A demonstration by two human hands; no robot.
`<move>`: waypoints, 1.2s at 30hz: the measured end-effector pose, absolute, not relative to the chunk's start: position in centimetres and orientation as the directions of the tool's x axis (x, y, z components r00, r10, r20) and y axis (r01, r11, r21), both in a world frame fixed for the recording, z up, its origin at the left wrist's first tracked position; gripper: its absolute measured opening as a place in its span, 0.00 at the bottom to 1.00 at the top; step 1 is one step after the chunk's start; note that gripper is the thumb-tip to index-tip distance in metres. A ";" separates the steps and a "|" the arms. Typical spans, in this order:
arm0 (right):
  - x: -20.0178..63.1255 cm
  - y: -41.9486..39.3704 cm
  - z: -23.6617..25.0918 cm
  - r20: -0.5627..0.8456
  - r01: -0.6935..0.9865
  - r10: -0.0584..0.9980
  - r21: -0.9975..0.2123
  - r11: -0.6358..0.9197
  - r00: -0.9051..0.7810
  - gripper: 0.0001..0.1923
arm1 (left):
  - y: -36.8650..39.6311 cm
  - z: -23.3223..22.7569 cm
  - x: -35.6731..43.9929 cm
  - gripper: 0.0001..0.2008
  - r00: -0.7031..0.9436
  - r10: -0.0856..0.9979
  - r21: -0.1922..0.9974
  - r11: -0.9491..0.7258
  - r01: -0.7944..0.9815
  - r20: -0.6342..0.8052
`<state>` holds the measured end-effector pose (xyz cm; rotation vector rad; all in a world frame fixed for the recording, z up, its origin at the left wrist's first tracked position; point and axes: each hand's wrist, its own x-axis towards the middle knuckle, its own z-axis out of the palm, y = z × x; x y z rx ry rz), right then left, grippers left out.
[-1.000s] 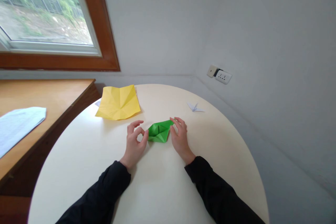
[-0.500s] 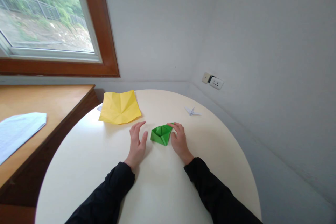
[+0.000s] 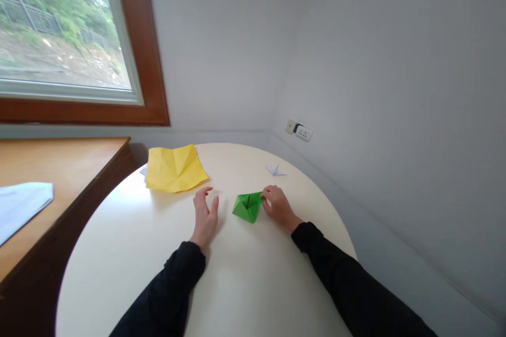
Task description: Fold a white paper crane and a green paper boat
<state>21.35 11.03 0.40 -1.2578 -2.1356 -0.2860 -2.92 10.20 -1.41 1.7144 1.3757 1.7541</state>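
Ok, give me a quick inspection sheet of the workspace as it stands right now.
Surface: round cream table, set against a wooden desk.
Job's things: green folded paper, partly folded, lying on the table.
Clutter: creased yellow sheet; small white paper crane; pale papers on the desk.
Hands: right hand pinches the green paper's right corner; left hand open, flat on the table, apart from the paper.
Cables: nothing seen.
Surroundings: window with wooden frame; wall socket; white walls.
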 end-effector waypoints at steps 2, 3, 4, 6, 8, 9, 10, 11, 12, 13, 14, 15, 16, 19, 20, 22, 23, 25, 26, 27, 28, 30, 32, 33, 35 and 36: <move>23.2 10.9 1.3 0.585 0.842 0.709 -0.078 0.533 -0.395 0.09 | 10.3 -1.5 -2.9 0.14 -0.219 0.781 0.789 -0.485 0.378 0.585; 24.2 10.8 1.8 0.567 0.841 0.711 -0.057 0.538 -0.416 0.09 | 10.3 -1.5 -3.0 0.14 -0.222 0.779 0.788 -0.486 0.377 0.586; 25.2 10.8 2.3 0.556 0.844 0.714 -0.040 0.535 -0.426 0.09 | 10.3 -1.5 -3.0 0.13 -0.226 0.776 0.788 -0.487 0.377 0.589; 27.4 10.9 3.3 0.546 0.858 0.723 -0.015 0.514 -0.423 0.09 | 10.4 -1.6 -3.0 0.13 -0.235 0.771 0.787 -0.490 0.375 0.592; 29.6 11.2 4.2 0.552 0.883 0.737 -0.005 0.470 -0.389 0.09 | 10.4 -1.6 -3.0 0.13 -0.239 0.772 0.790 -0.489 0.370 0.589; 30.6 11.4 4.6 0.560 0.896 0.744 -0.005 0.443 -0.364 0.09 | 10.4 -1.6 -3.1 0.13 -0.238 0.774 0.792 -0.487 0.367 0.586; 31.6 11.6 4.9 0.568 0.911 0.751 -0.008 0.413 -0.336 0.09 | 10.5 -1.6 -3.1 0.13 -0.238 0.776 0.794 -0.486 0.364 0.584; 32.5 11.7 5.1 0.575 0.923 0.759 -0.013 0.384 -0.307 0.09 | 10.5 -1.7 -3.1 0.13 -0.237 0.777 0.795 -0.486 0.363 0.584; 33.3 11.8 5.3 0.580 0.935 0.766 -0.020 0.355 -0.279 0.09 | 10.6 -1.7 -3.1 0.13 -0.237 0.776 0.794 -0.488 0.362 0.584; 34.0 11.9 5.4 0.585 0.945 0.772 -0.028 0.327 -0.250 0.09 | 10.6 -1.7 -3.2 0.13 -0.240 0.774 0.793 -0.490 0.361 0.587; 34.6 12.0 5.4 0.588 0.953 0.777 -0.036 0.301 -0.224 0.09 | 10.7 -1.8 -3.2 0.13 -0.244 0.771 0.793 -0.491 0.360 0.588; 35.1 12.1 5.3 0.591 0.960 0.782 -0.045 0.277 -0.198 0.09 | 10.7 -1.8 -3.2 0.12 -0.250 0.768 0.793 -0.492 0.359 0.589; 35.5 12.2 5.2 0.593 0.965 0.786 -0.054 0.255 -0.175 0.09 | 10.8 -1.8 -3.2 0.12 -0.253 0.767 0.794 -0.492 0.356 0.589; 36.2 12.4 4.5 0.586 0.976 0.801 -0.076 0.205 -0.123 0.10 | 10.8 -1.9 -3.3 0.12 -0.256 0.768 0.797 -0.491 0.352 0.587; 36.3 12.5 4.3 0.582 0.978 0.806 -0.082 0.192 -0.110 0.10 | 10.8 -1.9 -3.3 0.12 -0.255 0.768 0.796 -0.491 0.353 0.587; 36.3 12.8 3.8 0.575 0.981 0.814 -0.093 0.173 -0.089 0.10 | 10.8 -1.9 -3.3 0.13 -0.257 0.767 0.796 -0.490 0.356 0.587; 36.3 12.9 3.5 0.573 0.981 0.816 -0.099 0.165 -0.079 0.10 | 10.8 -1.9 -3.4 0.13 -0.258 0.767 0.796 -0.489 0.357 0.587; 36.2 13.2 3.1 0.572 0.982 0.818 -0.114 0.149 -0.058 0.11 | 10.8 -1.9 -3.4 0.13 -0.261 0.765 0.795 -0.488 0.360 0.588; 36.1 13.3 3.0 0.575 0.982 0.817 -0.123 0.140 -0.045 0.12 | 10.8 -2.0 -3.4 0.13 -0.264 0.763 0.794 -0.488 0.362 0.590; 36.1 13.5 3.0 0.580 0.983 0.814 -0.134 0.129 -0.028 0.14 | 10.8 -2.0 -3.4 0.13 -0.267 0.761 0.793 -0.489 0.364 0.592; 36.1 13.6 3.0 0.589 0.983 0.808 -0.145 0.115 -0.007 0.15 | 10.9 -2.0 -3.4 0.13 -0.268 0.758 0.791 -0.490 0.366 0.594; 36.2 13.9 3.4 0.620 0.983 0.783 -0.171 0.073 0.049 0.18 | 10.9 -2.1 -3.4 0.13 -0.268 0.757 0.789 -0.492 0.367 0.596; 36.4 14.2 4.2 0.660 0.979 0.741 -0.201 0.016 0.123 0.18 | 11.0 -2.1 -3.4 0.13 -0.267 0.759 0.791 -0.491 0.365 0.594; 36.6 14.3 4.8 0.677 0.976 0.717 -0.218 -0.015 0.162 0.17 | 11.0 -2.1 -3.4 0.13 -0.267 0.760 0.792 -0.490 0.364 0.592; 36.8 14.5 6.0 0.704 0.964 0.667 -0.252 -0.084 0.242 0.13 | 11.0 -2.2 -3.4 0.13 -0.267 0.762 0.795 -0.488 0.360 0.589; 36.8 14.6 6.6 0.712 0.956 0.644 -0.267 -0.118 0.279 0.11 | 11.0 -2.2 -3.4 0.12 -0.267 0.763 0.796 -0.489 0.357 0.588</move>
